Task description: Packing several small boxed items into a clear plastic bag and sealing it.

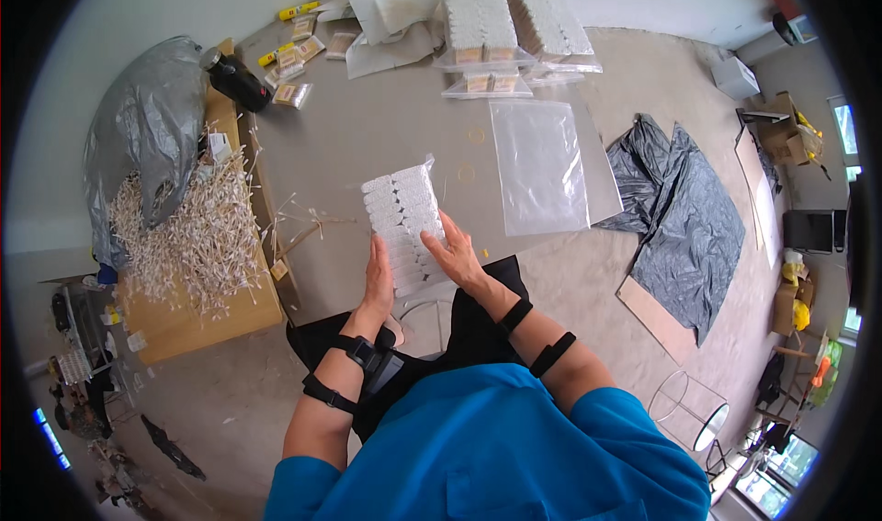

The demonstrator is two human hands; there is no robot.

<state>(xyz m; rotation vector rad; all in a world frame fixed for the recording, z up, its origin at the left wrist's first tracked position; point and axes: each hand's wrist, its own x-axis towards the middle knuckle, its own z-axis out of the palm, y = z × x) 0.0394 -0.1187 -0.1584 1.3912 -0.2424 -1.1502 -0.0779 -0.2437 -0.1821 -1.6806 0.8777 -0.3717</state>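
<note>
Between my two hands is a block of white cotton swab packs (404, 220), stacked in rows with clear plastic showing at its far corner. My left hand (378, 280) presses along its near left side, fingers pointing away from me. My right hand (454, 253) grips the right side, its thumb over the top face. The block is held over the near edge of the grey table (358, 126). Right of it lies a flat clear plastic bag (540, 167), with rubber bands (476, 136) between the two.
Bagged stacks of swab packs (480, 20) stand at the table's far side. A black bottle (237, 80), small packets (292, 95) and yellow tubes (299, 10) are far left. Loose swabs (188, 236) heap up in a wooden tray. Black sheeting (684, 236) covers floor at right.
</note>
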